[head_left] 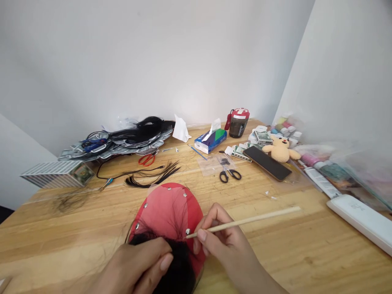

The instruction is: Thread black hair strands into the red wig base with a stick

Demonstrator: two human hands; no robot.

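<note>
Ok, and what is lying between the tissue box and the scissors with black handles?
In the head view, a clear plastic bag lies between the tissue box and the black scissors.

Two hands (pixel 222 241), one pale stick (pixel 254 218), one phone (pixel 267 163), one cup (pixel 238 123).

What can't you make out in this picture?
All in the head view:
- Whether the left hand pinches any hair: its own fingers hide that.
- The tip of the stick in the right hand: too small to tell its shape.
- The lower end of the black hair: cut off by the bottom edge.
- What the plastic bag holds: blurred, behind cloudy plastic.
- The far end of the white case: cut off by the right edge.
</note>
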